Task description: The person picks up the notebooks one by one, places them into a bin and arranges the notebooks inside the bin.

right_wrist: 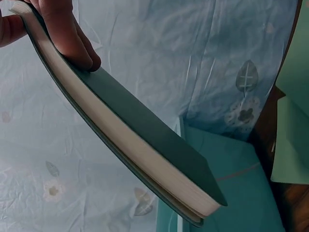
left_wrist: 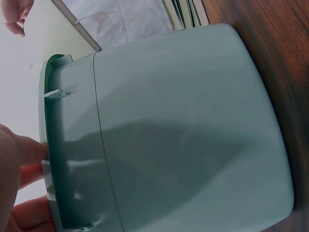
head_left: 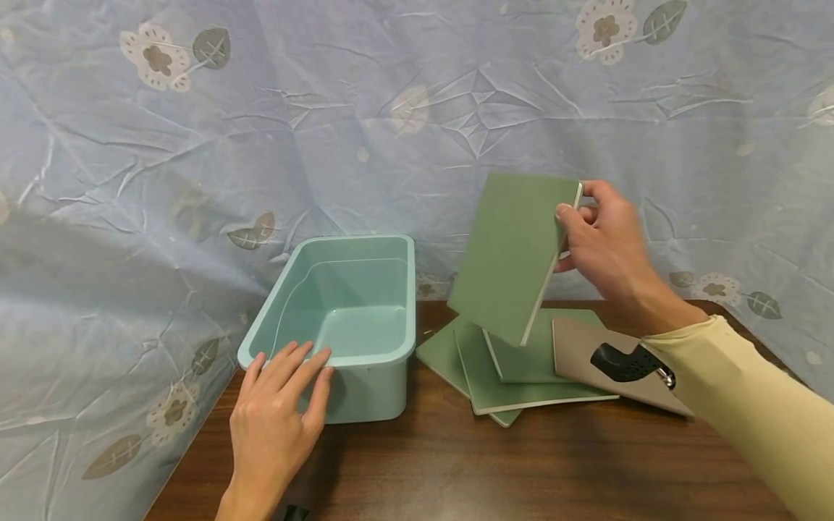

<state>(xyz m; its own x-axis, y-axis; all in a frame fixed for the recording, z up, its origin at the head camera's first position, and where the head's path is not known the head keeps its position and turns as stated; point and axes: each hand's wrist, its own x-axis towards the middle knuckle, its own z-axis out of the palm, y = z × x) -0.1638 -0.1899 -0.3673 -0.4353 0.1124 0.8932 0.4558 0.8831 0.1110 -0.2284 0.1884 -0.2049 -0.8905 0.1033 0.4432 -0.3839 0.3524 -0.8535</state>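
My right hand (head_left: 606, 235) pinches a green notebook (head_left: 515, 253) by its edge, thumb on the near cover and fingers behind. It is held tilted in the air above the pile; in the right wrist view its page block (right_wrist: 130, 140) shows between the covers. My left hand (head_left: 276, 405) rests with its fingers on the front rim of a teal plastic bin (head_left: 365, 391). The bin's visible floor is bare. Beneath the raised notebook, several green notebooks (head_left: 541, 394) overlap on the table, with a brown notebook (head_left: 612, 369) at their right.
The dark wooden table (head_left: 521, 477) carries the bin on the left and the loose pile on the right. Behind everything hangs a creased, flower-patterned cloth (head_left: 365, 130). A black strap piece (head_left: 625, 363) sits at the right wrist, over the brown notebook in view.
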